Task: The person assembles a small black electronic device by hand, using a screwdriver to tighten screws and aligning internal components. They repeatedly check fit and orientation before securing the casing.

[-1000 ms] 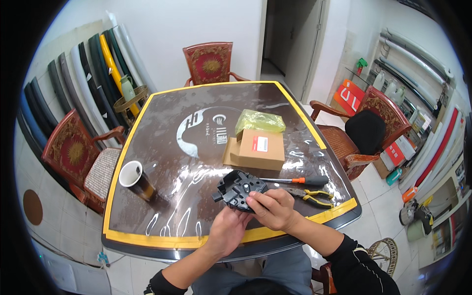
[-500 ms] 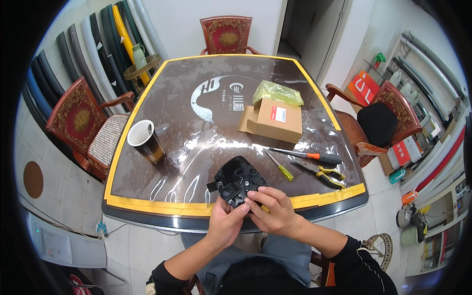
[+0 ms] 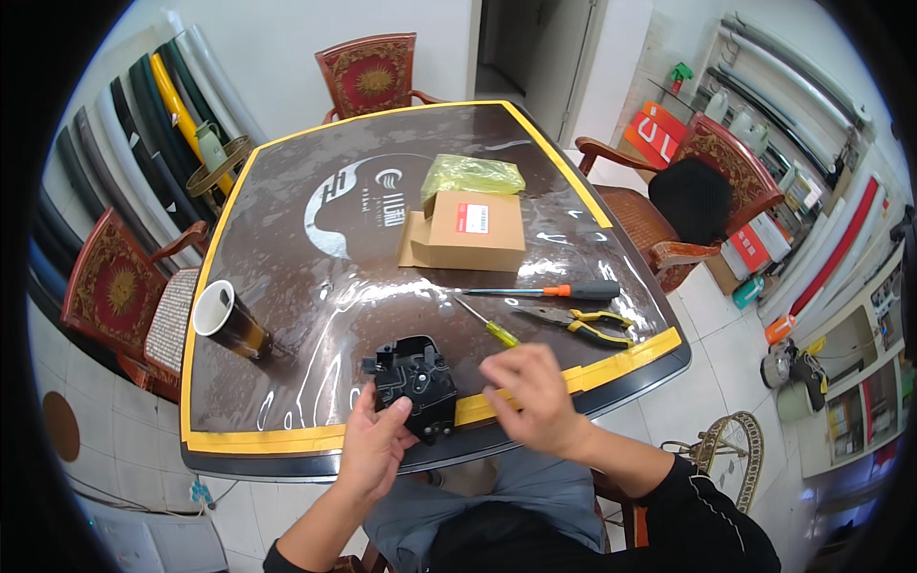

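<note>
My left hand (image 3: 377, 435) grips a boxy black plastic mechanism housing (image 3: 416, 387) by its left and lower side, the thumb pressed on its face. Small round metal screws or pins show on the housing, which is held over the table's near edge. To its right, and apart from it, my right hand (image 3: 530, 401) is raised with fingers partly bent and spread, nothing in them. Just beyond that hand lies a small screwdriver (image 3: 501, 333) with a yellow-green handle. Pliers (image 3: 592, 327) with yellow and black grips and a longer orange-and-black screwdriver (image 3: 573, 289) rest farther right.
A brown cardboard box (image 3: 478, 234) and a crumpled yellow-green plastic bag (image 3: 473, 176) sit farther back on the dark table (image 3: 287, 286), which is edged with yellow tape. A paper cup (image 3: 229, 320) stands at the left. Chairs surround the table, including a red patterned one (image 3: 368, 76).
My right hand has let go of the black housing and moved right. The left hand still holds it, now turned. The view has shifted, so the table items appear farther left.
</note>
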The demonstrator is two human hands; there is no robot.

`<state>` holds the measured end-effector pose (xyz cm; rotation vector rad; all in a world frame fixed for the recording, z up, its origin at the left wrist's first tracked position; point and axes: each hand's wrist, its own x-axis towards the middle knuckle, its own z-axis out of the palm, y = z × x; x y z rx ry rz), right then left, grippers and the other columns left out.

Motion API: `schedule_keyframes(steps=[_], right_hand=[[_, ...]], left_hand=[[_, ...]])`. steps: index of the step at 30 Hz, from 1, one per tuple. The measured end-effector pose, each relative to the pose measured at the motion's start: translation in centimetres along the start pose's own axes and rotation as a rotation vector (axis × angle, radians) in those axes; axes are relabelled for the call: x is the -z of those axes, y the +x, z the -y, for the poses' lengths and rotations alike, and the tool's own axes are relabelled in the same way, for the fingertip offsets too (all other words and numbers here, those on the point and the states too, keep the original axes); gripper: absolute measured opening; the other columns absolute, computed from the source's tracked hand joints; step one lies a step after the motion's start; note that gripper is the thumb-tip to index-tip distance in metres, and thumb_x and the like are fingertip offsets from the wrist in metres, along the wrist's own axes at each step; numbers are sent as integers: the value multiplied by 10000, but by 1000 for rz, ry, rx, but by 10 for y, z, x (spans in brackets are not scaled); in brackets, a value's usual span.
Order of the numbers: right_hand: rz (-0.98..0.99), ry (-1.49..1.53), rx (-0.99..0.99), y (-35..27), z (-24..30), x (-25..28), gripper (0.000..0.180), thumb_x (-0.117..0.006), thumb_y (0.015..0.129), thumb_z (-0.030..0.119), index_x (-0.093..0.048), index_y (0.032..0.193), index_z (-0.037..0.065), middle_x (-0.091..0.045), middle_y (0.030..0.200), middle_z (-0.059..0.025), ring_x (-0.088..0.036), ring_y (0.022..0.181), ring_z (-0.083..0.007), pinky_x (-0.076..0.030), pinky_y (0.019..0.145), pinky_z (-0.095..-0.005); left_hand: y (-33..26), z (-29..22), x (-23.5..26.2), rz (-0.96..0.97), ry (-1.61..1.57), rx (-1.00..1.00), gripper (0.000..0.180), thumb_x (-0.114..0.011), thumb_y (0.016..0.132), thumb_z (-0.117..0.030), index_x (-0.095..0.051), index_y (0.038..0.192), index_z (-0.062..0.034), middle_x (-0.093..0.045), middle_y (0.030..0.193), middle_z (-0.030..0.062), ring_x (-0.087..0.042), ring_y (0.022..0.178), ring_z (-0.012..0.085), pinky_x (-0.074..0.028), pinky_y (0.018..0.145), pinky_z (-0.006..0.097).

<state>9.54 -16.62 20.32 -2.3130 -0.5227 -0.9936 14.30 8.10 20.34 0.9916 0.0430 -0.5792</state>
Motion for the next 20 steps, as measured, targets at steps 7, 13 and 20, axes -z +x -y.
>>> schedule_keyframes(steps=[7, 13, 20], right_hand=[[71, -231, -217, 16, -52, 40, 292, -776, 843, 51, -735, 1126, -11, -694, 1055, -141, -605, 1043, -356, -521, 930, -428], [279, -288, -122, 36, -76, 26, 318, -754, 873, 114, -735, 1176, 19, -681, 1064, -134, -598, 1065, -359, -508, 969, -459], [488, -439, -341, 77, -115, 58, 354, -757, 895, 183, -733, 1231, 74, -684, 1099, -164, -603, 1116, -341, -496, 1009, -488]], left_hand=[[16, -21, -4, -91, 99, 59, 512, -611, 1073, -115, -364, 1515, -45, -655, 1290, 132, -733, 1063, 253, -631, 884, 440], [13, -14, -12, -28, 140, 92, 566, -593, 1084, -118, -312, 1571, -46, -654, 1295, 144, -732, 1070, 263, -627, 887, 443], [50, -29, 7, -82, 212, 69, 660, -623, 1073, -143, -258, 1617, -61, -643, 1318, 120, -719, 1108, 246, -599, 922, 425]])
